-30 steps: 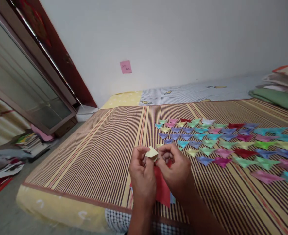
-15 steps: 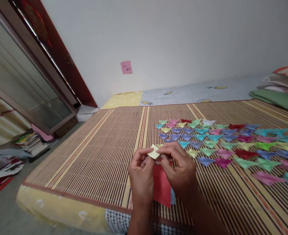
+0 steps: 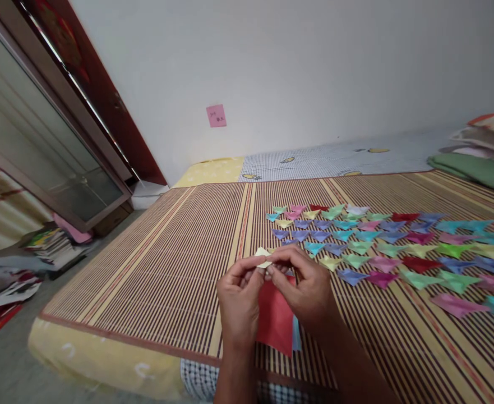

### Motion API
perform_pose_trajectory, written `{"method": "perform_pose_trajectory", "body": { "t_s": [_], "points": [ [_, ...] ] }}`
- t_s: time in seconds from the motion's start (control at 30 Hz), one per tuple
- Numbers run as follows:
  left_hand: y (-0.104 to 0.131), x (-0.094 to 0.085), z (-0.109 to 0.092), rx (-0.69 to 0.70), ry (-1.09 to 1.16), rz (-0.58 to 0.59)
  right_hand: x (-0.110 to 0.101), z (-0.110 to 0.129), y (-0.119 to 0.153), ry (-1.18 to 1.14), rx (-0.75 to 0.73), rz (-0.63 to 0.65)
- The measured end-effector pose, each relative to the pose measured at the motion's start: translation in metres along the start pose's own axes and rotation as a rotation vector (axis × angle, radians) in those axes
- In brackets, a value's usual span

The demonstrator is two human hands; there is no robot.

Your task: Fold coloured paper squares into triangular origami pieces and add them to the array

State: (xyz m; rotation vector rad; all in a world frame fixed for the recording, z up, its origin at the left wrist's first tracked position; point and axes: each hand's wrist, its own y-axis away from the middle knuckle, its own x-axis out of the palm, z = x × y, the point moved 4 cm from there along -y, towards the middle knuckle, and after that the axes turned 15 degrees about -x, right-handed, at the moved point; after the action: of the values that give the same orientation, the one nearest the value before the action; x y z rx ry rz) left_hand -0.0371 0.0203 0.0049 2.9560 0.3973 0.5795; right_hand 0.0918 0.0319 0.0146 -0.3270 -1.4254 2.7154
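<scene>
A small pale-yellow folded paper [image 3: 263, 253] is pinched between my two hands, above the near part of the mat. My left hand [image 3: 239, 289] grips its left side with thumb and forefinger. On the other side, my right hand [image 3: 303, 280] is closed on it the same way, and the fingers of both hands cover much of the paper. Below them lies a stack of coloured paper sheets with a red sheet [image 3: 275, 320] on top, partly hidden by my hands. Rows of small folded paper pieces [image 3: 359, 247] in many colours spread over the mat to the right.
The striped bamboo mat [image 3: 166, 269] covers a bed against a white wall. A pink note [image 3: 216, 115] is stuck on the wall. Folded bedding [image 3: 478, 171] sits at the far right. Books [image 3: 51, 247] are piled at left, below a glass-paned door [image 3: 57, 123].
The fingers of both hands have come closer together over the yellow paper, so less of it shows. My right hand has shifted slightly left, and more of the red sheet is visible.
</scene>
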Motion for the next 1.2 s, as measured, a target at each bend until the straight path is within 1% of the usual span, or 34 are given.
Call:
{"method": "perform_pose_trajectory", "body": {
  "t_s": [0.1, 0.2, 0.37, 0.47, 0.6, 0.67, 0.77, 0.87, 1.0, 1.2],
  "points": [
    [-0.002, -0.002, 0.001, 0.0, -0.013, 0.009, 0.0, -0.003, 0.001, -0.055, 0.043, -0.008],
    [-0.002, -0.003, 0.0, 0.035, -0.063, 0.013, 0.0, -0.003, 0.001, -0.081, 0.053, -0.026],
    [-0.002, -0.006, -0.001, 0.089, -0.16, -0.043, 0.002, 0.001, 0.0, -0.084, 0.058, -0.042],
    [-0.002, -0.009, 0.002, 0.084, -0.156, -0.071, 0.005, 0.003, 0.001, -0.089, 0.064, -0.044],
    [-0.002, -0.011, 0.003, 0.093, -0.151, -0.084, 0.008, 0.002, 0.003, -0.118, 0.12, -0.062],
    [-0.002, -0.011, 0.002, 0.104, -0.149, -0.072, 0.009, 0.001, 0.003, -0.125, 0.148, -0.069],
    [-0.001, -0.008, 0.0, 0.095, -0.152, -0.015, 0.007, -0.002, 0.004, -0.133, 0.174, -0.069],
    [-0.001, -0.009, -0.001, 0.102, -0.18, 0.01, 0.004, -0.005, 0.004, -0.134, 0.198, -0.035],
    [-0.003, -0.012, 0.002, 0.1, -0.172, -0.038, 0.003, -0.005, 0.004, -0.13, 0.189, -0.005],
    [0.0, -0.012, 0.002, 0.123, -0.138, -0.114, 0.006, -0.002, 0.005, -0.119, 0.167, -0.045]
  ]
}}
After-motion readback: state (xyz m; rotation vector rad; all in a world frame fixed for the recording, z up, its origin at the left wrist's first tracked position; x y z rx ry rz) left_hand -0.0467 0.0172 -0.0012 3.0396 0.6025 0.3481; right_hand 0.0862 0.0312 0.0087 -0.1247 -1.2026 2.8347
